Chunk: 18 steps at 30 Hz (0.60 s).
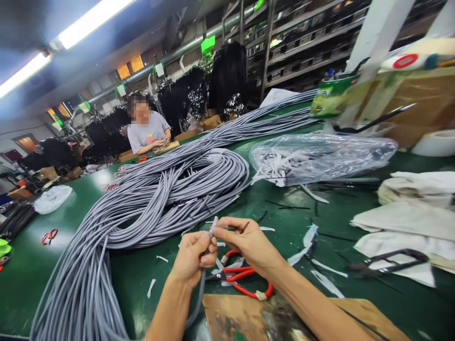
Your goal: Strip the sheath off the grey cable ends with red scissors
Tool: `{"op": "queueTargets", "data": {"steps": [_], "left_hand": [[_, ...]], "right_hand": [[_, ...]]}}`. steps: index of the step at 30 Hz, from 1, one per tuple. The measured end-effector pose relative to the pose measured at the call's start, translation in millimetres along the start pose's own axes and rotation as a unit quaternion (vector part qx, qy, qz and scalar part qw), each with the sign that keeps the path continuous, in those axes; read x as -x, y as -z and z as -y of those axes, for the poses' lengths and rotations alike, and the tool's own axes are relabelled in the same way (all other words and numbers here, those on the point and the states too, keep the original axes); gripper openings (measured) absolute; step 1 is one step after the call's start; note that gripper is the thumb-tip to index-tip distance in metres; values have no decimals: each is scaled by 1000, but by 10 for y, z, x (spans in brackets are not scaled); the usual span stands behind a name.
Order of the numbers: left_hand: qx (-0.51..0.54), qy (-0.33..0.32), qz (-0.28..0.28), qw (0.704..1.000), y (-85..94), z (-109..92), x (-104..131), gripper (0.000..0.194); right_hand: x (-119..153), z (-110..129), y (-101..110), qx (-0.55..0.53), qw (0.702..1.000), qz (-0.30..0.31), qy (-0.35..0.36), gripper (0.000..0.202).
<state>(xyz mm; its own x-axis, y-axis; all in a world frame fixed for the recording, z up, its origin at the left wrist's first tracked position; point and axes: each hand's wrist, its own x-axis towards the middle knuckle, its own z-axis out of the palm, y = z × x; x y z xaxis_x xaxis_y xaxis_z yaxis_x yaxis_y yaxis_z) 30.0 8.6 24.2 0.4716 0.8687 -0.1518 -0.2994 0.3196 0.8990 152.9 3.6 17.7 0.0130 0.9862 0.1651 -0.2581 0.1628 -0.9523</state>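
At left spread long looped grey cables (88,270); your left hand (194,253) is clamped around a single round grey cable (202,290), its pale tip (215,221) upright between your hands. Your right hand (245,237) pinches it just below that tip, apparently working the end, which likely calls for a steady left grip next.

At lower centre, the left hand (195,251) grips a gray cable (202,286), the right hand (247,239) at its end; red-handled cutters (243,273) lie nearby on the green surface (21,303). Gray bundles (156,201) sprawl centre-left.
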Motion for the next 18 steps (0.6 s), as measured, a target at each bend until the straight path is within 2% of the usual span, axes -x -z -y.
{"op": "queueTargets", "data": {"steps": [3, 4, 6, 9, 10, 15, 18], "left_hand": [[-5, -46, -59, 997, -17, 32, -21, 49], [0, -57, -78, 995, -18, 39, -25, 49], [18, -70, -101, 992, -13, 41, -23, 50], [29, -74, -90, 993, 8, 20, 1, 48], [26, -75, -81, 994, 18, 10, 11, 46], [-48, -84, -79, 992, 64, -27, 58, 44], [-158, -87, -69, 981, 66, -21, 75, 47]], "right_hand": [[4, -44, -1, 74, 992, -84, 57, 22], [10, -53, -4, 94, 989, -92, 67, 22], [22, -70, -13, 103, 992, -63, 48, 23], [18, -93, -21, 86, 995, 27, -32, 27], [10, -98, -16, 90, 994, 33, -46, 28], [-16, -60, 63, 114, 990, -82, 11, 29], [6, -21, 88, 107, 993, -47, 17, 33]]}}
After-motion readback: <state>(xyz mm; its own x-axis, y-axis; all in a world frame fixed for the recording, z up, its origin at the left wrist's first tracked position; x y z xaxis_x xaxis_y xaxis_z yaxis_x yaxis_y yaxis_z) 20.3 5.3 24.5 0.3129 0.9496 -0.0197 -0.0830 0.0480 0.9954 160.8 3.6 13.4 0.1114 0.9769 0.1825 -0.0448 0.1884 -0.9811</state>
